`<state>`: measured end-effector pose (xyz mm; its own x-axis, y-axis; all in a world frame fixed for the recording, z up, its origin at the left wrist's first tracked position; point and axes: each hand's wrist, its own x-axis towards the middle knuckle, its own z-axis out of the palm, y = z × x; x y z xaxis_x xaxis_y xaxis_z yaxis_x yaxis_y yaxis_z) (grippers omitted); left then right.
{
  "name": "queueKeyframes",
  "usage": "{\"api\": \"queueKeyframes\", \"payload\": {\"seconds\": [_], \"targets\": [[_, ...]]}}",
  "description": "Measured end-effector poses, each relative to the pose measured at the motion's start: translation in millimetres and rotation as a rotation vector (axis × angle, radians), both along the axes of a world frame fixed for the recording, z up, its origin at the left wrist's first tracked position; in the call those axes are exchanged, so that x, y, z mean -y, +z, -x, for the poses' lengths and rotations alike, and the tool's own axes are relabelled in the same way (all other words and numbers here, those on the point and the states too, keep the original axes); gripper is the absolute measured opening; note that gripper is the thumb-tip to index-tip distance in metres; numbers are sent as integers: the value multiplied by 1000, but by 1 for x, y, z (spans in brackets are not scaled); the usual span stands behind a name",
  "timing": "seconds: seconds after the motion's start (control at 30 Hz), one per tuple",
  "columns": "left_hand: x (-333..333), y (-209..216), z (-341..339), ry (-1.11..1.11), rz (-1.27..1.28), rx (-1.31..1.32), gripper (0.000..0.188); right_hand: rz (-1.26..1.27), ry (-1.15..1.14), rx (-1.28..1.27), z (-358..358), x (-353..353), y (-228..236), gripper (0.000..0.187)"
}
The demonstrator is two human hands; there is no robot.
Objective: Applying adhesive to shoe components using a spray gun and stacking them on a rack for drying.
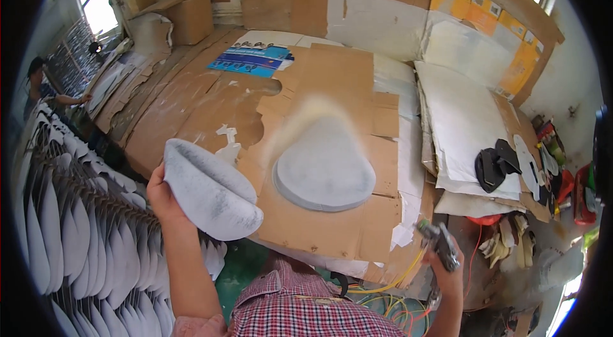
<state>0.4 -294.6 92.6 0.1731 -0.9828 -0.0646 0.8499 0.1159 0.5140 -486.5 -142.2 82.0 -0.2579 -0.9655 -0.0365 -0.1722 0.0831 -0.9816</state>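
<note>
My left hand [165,195] is closed on the edge of a grey, curved seat-shaped pad [214,193], raised off the left front of the table. Its speckled surface bends into a fold along the top. On the cardboard in the middle lies a second grey pad [329,168], rounded-triangular with a thick rim, its narrow end pointing away from me. Pale spray residue [313,106] surrounds that far end. At the right, beyond the table's front edge, my right hand [445,268] grips a metal spray gun [440,244], its nozzle toward the table. A yellow hose [399,283] runs near it.
Racks of hanging grey pads [83,235] stand close on my left. Blue printed sheets [252,59] lie at the back of the cardboard-covered table [191,107]. Black parts [497,164] rest on white sheets at right. Coloured hoses [396,311] tangle below. Another person [41,85] is at far left.
</note>
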Motion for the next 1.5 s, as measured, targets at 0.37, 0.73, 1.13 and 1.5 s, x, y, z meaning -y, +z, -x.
{"api": "queueKeyframes", "payload": {"seconds": [0.37, 0.73, 1.13, 1.5], "targets": [[12, 65, 52, -77, 85, -6, 26, -71, 226, -357, -32, 142, -201, 78], [-53, 104, 17, -87, 186, 204, 51, 58, 854, 605, -245, 261, -79, 73], [-194, 171, -109, 214, 217, 788, 69, 878, 879, -19, -356, 270, 216, 59], [-320, 245, -184, 871, 153, 1291, 37, 1579, 414, -675, -621, 163, 428, 44]]}}
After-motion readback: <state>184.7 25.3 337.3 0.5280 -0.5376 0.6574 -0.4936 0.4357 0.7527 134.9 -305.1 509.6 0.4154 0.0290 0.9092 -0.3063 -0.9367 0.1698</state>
